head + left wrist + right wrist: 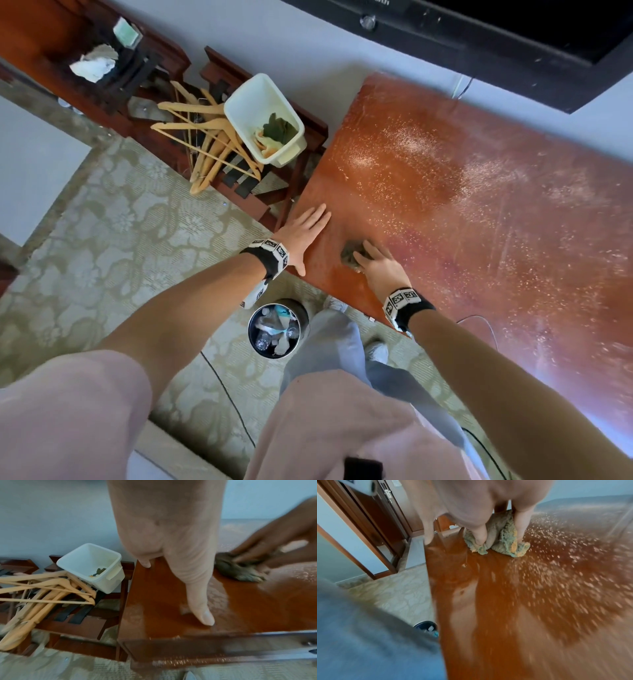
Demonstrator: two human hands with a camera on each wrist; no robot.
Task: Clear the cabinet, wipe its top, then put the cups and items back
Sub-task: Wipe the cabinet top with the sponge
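Note:
The reddish-brown cabinet top (462, 205) carries pale dust specks over most of its width, and its near left strip looks smooth and glossy (505, 601). My left hand (305, 233) lies flat, fingers straight, on the top's near left corner (163, 608). My right hand (373, 263) is just to its right, fingers curled over a crumpled grey-green cloth (349, 255) and pressing it onto the wood. In the right wrist view the fingertips (481, 536) dig into the cloth's (503, 539) folds. No cups show in any view.
Left of the cabinet stands a wooden rack with a white bin (263, 120) holding green rags, beside a pile of wooden hangers (205, 144). A round trash can (275, 330) stands on the carpet below the cabinet's corner. A black TV (513, 34) hangs above the cabinet.

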